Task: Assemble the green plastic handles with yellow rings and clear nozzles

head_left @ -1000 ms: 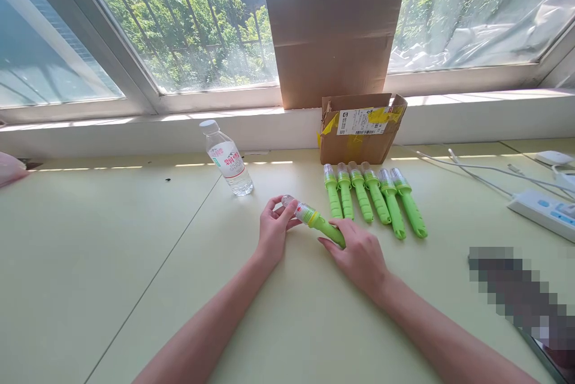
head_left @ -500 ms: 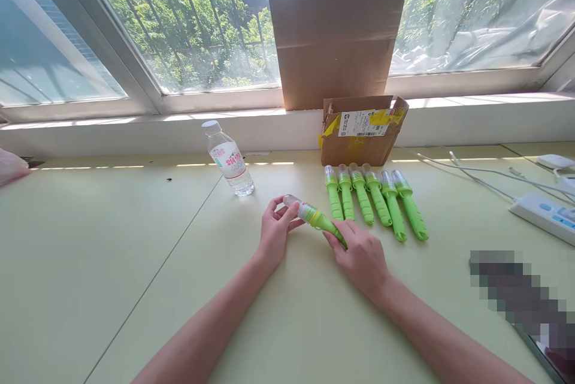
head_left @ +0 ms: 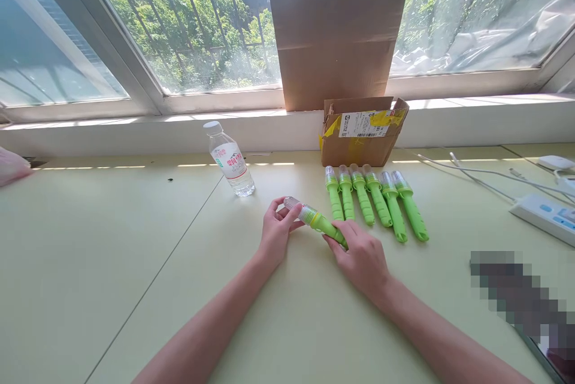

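Between my hands, just above the table, is a green stick light [head_left: 320,221] with a clear, ribbed cap and a yellow ring. It slants, cap end up to the left. My left hand [head_left: 275,233] grips the clear cap between thumb and fingers. Wrapped around the lower green handle is my right hand [head_left: 359,250], which hides the handle's end. Several similar green stick lights [head_left: 362,201] lie side by side beyond my right hand, their clear caps pointing away from me.
An open cardboard box [head_left: 359,149] stands behind the row, against the window ledge. A water bottle [head_left: 231,162] is upright beyond my left hand. At the right are a white power strip [head_left: 545,216], cables [head_left: 476,174] and a blurred-out dark object [head_left: 521,300].
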Action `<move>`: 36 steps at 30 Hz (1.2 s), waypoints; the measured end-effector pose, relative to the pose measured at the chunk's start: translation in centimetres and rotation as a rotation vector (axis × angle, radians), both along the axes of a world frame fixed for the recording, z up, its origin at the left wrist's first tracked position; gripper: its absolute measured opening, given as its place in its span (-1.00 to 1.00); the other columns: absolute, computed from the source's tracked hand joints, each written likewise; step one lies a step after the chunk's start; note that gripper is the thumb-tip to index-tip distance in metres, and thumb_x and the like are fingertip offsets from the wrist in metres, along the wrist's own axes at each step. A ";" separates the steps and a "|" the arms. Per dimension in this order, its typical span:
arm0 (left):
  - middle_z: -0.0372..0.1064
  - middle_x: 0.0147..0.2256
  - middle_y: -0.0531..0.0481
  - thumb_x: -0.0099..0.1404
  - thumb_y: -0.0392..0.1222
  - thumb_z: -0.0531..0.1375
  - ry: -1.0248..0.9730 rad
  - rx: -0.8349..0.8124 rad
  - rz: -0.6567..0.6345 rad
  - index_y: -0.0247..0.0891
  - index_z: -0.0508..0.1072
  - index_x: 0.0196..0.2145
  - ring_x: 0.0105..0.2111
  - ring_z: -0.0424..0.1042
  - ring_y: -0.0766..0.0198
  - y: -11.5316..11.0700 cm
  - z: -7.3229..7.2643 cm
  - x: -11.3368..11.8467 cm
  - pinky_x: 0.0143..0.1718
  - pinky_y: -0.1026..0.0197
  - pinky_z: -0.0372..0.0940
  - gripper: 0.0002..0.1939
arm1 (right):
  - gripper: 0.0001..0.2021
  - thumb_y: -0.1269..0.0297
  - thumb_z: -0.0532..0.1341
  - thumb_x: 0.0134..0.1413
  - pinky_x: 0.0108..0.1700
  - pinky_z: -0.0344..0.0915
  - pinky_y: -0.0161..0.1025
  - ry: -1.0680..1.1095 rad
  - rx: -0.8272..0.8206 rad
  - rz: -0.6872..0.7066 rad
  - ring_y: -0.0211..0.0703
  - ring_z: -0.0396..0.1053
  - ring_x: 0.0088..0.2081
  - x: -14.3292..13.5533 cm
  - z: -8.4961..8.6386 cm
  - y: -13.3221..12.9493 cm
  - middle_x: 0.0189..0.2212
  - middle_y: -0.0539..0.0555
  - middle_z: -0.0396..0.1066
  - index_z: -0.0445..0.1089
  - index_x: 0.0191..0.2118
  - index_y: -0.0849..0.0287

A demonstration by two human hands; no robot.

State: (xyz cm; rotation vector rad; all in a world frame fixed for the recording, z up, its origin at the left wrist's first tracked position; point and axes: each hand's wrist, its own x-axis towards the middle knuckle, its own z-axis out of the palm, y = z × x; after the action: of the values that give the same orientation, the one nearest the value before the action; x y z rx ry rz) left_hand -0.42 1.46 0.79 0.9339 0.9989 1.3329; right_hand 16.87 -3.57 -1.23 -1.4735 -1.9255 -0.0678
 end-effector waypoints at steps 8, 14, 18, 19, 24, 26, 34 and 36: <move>0.42 -0.34 -0.01 0.06 -0.10 0.30 -0.008 0.015 -0.042 -0.23 0.28 -0.17 -0.30 0.43 0.25 0.0 0.1 0.0 -0.17 0.03 0.36 -0.59 | -0.73 0.20 0.01 0.21 -0.46 -0.02 -0.33 -0.063 -0.035 0.030 -0.30 0.30 -0.46 -0.1 0.3 -0.1 -0.47 0.04 0.43 0.41 -0.26 0.21; 0.42 -0.28 -0.06 0.07 -0.07 0.29 0.007 0.012 -0.039 -0.23 0.28 -0.12 -0.24 0.43 0.20 0.0 0.1 0.0 -0.16 0.04 0.36 -0.56 | -0.76 0.17 0.07 0.17 -0.43 0.01 -0.33 -0.036 -0.004 -0.012 -0.28 0.32 -0.41 -0.1 0.2 0.0 -0.44 0.02 0.43 0.41 -0.22 0.17; 0.39 -0.29 -0.05 0.06 -0.05 0.29 0.036 -0.012 -0.031 -0.24 0.30 -0.11 -0.25 0.42 0.23 0.0 0.0 0.1 -0.16 0.06 0.37 -0.54 | -0.80 0.19 0.13 0.13 -0.40 0.03 -0.34 -0.032 0.053 -0.049 -0.26 0.32 -0.36 -0.1 0.2 0.0 -0.41 0.00 0.43 0.41 -0.21 0.15; 0.39 -0.30 -0.04 0.06 -0.05 0.29 0.044 -0.015 -0.030 -0.25 0.31 -0.12 -0.27 0.42 0.24 0.1 0.1 0.1 -0.17 0.06 0.37 -0.55 | -0.81 0.20 0.14 0.12 -0.40 0.03 -0.34 -0.031 0.063 -0.051 -0.26 0.31 -0.36 -0.1 0.2 0.0 -0.41 0.00 0.43 0.41 -0.21 0.14; 0.38 -0.33 -0.01 0.04 -0.04 0.30 0.061 -0.008 -0.031 -0.23 0.34 -0.13 -0.32 0.40 0.27 0.0 0.6 0.2 -0.23 0.09 0.40 -0.55 | -0.81 0.21 0.12 0.15 -0.40 0.03 -0.33 -0.059 0.098 -0.045 -0.28 0.30 -0.36 -0.1 0.3 -0.1 -0.40 0.00 0.43 0.40 -0.19 0.14; 0.38 -0.34 -0.01 0.03 -0.04 0.30 0.058 -0.007 -0.029 -0.23 0.35 -0.12 -0.32 0.40 0.26 0.0 0.7 0.2 -0.24 0.09 0.40 -0.54 | -0.80 0.22 0.10 0.17 -0.39 0.03 -0.32 -0.095 0.093 -0.041 -0.27 0.30 -0.36 0.0 0.4 -0.1 -0.40 0.01 0.43 0.39 -0.16 0.14; 0.37 -0.35 0.00 0.03 -0.10 0.32 0.001 0.018 -0.085 -0.22 0.36 -0.10 -0.30 0.39 0.25 0.3 0.3 -0.1 -0.23 0.11 0.39 -0.54 | -0.74 0.22 0.02 0.21 -0.45 0.00 -0.31 -0.148 0.039 -0.038 -0.27 0.29 -0.43 -0.3 0.2 -0.2 -0.46 0.03 0.42 0.38 -0.14 0.21; 0.37 -0.35 0.00 0.03 -0.11 0.32 -0.007 0.023 -0.104 -0.21 0.37 -0.10 -0.30 0.40 0.25 0.3 0.2 -0.2 -0.24 0.12 0.39 -0.54 | -0.71 0.22 -0.02 0.23 -0.49 -0.02 -0.31 -0.141 0.014 -0.022 -0.29 0.28 -0.47 -0.3 0.0 -0.2 -0.49 0.03 0.41 0.38 -0.16 0.23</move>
State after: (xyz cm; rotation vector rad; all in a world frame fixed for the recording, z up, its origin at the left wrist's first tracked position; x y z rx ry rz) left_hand -0.58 1.76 1.03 0.9846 0.9192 1.2625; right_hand 16.56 -3.77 -1.23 -1.5162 -2.0162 -0.1994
